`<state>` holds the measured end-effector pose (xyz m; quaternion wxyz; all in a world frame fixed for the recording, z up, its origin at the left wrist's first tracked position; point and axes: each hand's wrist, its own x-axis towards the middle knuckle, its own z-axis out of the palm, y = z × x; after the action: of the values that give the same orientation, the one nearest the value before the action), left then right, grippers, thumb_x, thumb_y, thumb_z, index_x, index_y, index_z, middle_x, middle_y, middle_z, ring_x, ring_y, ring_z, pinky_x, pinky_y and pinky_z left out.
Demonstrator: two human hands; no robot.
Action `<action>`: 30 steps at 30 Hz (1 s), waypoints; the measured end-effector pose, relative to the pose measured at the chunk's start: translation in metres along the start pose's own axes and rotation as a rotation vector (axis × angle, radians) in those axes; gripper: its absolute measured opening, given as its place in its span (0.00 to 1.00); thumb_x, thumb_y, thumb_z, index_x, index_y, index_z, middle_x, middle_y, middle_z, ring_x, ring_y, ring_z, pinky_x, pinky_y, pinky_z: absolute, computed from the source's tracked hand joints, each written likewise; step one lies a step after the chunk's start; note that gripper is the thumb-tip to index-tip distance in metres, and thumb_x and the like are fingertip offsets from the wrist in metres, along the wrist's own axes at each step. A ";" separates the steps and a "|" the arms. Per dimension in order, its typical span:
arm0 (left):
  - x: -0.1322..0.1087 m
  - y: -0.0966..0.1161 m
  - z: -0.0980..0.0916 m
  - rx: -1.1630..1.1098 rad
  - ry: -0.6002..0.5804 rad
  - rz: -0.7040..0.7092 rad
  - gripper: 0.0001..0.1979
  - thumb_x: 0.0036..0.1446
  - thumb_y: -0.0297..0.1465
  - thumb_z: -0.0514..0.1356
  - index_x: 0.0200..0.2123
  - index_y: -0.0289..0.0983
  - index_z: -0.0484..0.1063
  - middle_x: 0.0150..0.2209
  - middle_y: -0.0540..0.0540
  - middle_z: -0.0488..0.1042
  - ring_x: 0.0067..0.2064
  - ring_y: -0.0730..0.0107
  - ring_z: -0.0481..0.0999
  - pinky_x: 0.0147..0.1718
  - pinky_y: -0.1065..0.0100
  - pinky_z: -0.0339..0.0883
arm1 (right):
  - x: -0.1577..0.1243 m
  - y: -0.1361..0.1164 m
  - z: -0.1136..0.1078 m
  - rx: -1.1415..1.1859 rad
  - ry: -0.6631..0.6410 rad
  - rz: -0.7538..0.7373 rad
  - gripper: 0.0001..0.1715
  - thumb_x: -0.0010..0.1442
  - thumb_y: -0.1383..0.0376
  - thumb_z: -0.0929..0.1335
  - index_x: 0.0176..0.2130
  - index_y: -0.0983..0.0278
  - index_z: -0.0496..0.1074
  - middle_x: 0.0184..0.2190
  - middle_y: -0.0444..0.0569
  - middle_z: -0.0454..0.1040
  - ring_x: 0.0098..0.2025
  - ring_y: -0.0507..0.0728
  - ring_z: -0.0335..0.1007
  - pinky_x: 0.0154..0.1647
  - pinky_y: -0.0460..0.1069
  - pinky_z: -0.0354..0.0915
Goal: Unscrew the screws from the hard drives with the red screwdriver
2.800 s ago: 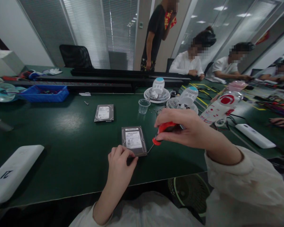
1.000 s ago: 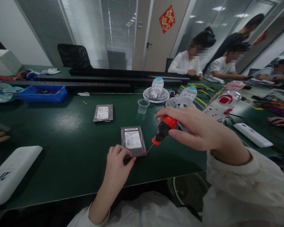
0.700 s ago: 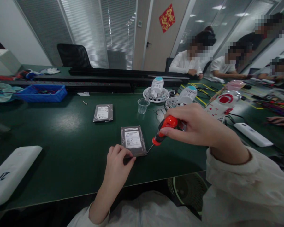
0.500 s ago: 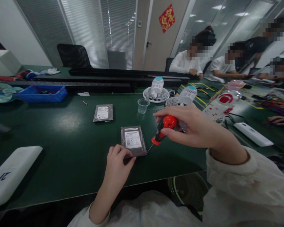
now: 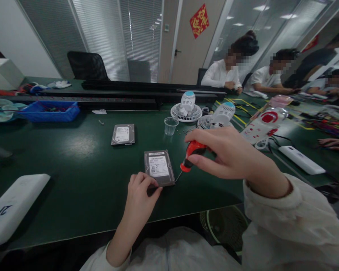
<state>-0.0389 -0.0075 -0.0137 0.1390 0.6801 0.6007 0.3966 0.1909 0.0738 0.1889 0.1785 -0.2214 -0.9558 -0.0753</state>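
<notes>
Left hand [image 5: 142, 191] pinches an intact-looking hard disk drive [image 5: 159, 165]; right hand [image 5: 224, 152] grips a red-and-black screwdriver [image 5: 191, 153], tip at the drive's four-o'clock corner, work seemingly unfinished.

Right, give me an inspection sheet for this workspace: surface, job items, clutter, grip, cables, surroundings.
Surface: dark green tabletop, light reflecting off its left part.
Job items: near hard drive lying label up; screwdriver slanting to its near right corner, tip contact too small to tell; second hard drive farther back, to the left.
Clutter: clear cup, white vented units, blue tray with contents.
Grip: left grip at the near hard drive's near edge; right grip around the screwdriver handle.
Cables: tangled cables far right; nothing seen across either drive.
Surroundings: seated people, black chair.
</notes>
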 end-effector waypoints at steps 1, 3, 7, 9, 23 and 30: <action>0.000 0.000 0.000 0.000 -0.001 -0.002 0.08 0.57 0.23 0.72 0.33 0.40 0.79 0.38 0.47 0.75 0.43 0.55 0.71 0.41 0.57 0.68 | 0.000 -0.001 -0.001 0.001 -0.016 0.000 0.20 0.72 0.55 0.64 0.48 0.70 0.75 0.26 0.45 0.75 0.24 0.52 0.67 0.28 0.48 0.52; 0.001 -0.001 0.000 0.001 -0.001 -0.002 0.08 0.57 0.22 0.72 0.33 0.40 0.79 0.38 0.47 0.75 0.43 0.55 0.71 0.41 0.57 0.68 | 0.000 -0.001 -0.003 -0.002 -0.049 0.014 0.22 0.69 0.60 0.64 0.54 0.72 0.73 0.27 0.45 0.76 0.24 0.52 0.65 0.29 0.48 0.52; 0.001 -0.002 0.001 0.006 0.002 0.006 0.08 0.56 0.22 0.72 0.32 0.39 0.78 0.37 0.47 0.75 0.43 0.56 0.71 0.41 0.57 0.68 | 0.000 -0.002 -0.005 0.000 -0.081 0.083 0.17 0.68 0.59 0.67 0.49 0.68 0.75 0.25 0.43 0.74 0.22 0.51 0.63 0.28 0.48 0.50; 0.001 -0.002 0.001 0.005 0.005 0.010 0.08 0.56 0.22 0.72 0.32 0.39 0.78 0.37 0.47 0.74 0.43 0.56 0.71 0.41 0.57 0.68 | 0.001 -0.002 -0.006 -0.045 -0.088 0.132 0.16 0.68 0.54 0.68 0.41 0.65 0.75 0.21 0.42 0.70 0.21 0.51 0.61 0.27 0.48 0.48; -0.001 -0.002 0.000 0.001 0.012 0.011 0.08 0.57 0.22 0.72 0.32 0.40 0.78 0.37 0.47 0.74 0.43 0.56 0.71 0.42 0.57 0.68 | 0.004 0.007 0.004 0.259 0.026 -0.010 0.10 0.68 0.61 0.73 0.47 0.64 0.76 0.44 0.52 0.79 0.45 0.56 0.77 0.46 0.50 0.70; -0.001 0.000 -0.001 -0.008 0.008 0.018 0.08 0.57 0.22 0.71 0.32 0.40 0.77 0.37 0.47 0.74 0.43 0.56 0.71 0.42 0.57 0.68 | 0.004 0.006 0.009 0.171 0.093 -0.042 0.13 0.68 0.59 0.74 0.43 0.63 0.71 0.38 0.46 0.78 0.34 0.52 0.71 0.34 0.46 0.63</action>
<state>-0.0391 -0.0091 -0.0135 0.1357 0.6835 0.5936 0.4027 0.1874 0.0832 0.1830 0.2395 -0.1813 -0.9538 -0.0076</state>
